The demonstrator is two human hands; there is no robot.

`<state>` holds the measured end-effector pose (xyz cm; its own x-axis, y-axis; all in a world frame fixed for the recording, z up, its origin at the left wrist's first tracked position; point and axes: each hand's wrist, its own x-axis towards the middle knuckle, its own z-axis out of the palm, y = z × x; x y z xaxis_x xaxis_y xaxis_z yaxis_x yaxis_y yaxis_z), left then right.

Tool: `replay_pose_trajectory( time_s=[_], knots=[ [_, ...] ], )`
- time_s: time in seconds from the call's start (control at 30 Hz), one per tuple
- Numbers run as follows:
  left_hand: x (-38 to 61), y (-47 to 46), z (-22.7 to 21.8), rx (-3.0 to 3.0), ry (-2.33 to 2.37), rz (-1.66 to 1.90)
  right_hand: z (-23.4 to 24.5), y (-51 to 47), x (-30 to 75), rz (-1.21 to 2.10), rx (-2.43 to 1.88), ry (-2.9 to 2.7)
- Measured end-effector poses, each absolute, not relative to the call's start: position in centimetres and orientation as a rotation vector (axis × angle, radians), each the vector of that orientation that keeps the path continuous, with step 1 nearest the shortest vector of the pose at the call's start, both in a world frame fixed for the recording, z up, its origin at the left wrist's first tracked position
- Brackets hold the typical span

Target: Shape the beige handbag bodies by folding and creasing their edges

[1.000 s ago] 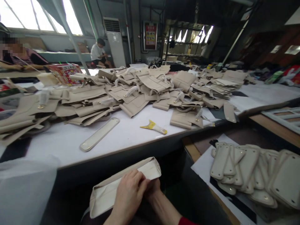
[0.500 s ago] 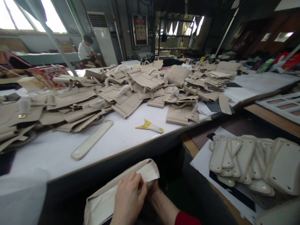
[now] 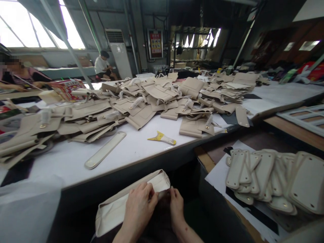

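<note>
Below the table edge, on my lap, I hold a cream bag body, open side up with its pale lining showing. My left hand lies over its near rim, fingers curled onto the edge. My right hand pinches the bag's right end from below, fingers closed. A long cream strip and a yellow-handled scraper lie on the white table just beyond.
A big heap of beige bag panels covers the far table. Cream oval base pieces are stacked on a lower bench at right. Two people sit at the back left, one near a white standing unit.
My right hand has come out from under the bag and now shows beside its right end. The view swung left, then back right; the bag stays in my lap.
</note>
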<state>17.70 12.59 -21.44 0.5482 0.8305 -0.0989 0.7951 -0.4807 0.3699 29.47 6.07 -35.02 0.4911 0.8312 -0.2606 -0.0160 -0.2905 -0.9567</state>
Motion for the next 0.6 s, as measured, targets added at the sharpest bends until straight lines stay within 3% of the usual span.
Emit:
replay_pose_trajectory(
  time_s=[0.1, 0.27, 0.6],
  knots=[
    [17.6, 12.3, -21.5, 2.427, 1.339, 0.172, -32.7, 2.3, 29.9, 0.689, -1.684, -0.816],
    [17.4, 12.0, -21.7, 2.45, 1.342, 0.192, -29.8, 1.2, 29.0, 0.037, -1.555, -1.506],
    [17.3, 11.5, -22.0, 2.531, 1.378, 0.213, -29.3, 2.9, 28.5, -0.391, -1.633, -1.719]
  ],
)
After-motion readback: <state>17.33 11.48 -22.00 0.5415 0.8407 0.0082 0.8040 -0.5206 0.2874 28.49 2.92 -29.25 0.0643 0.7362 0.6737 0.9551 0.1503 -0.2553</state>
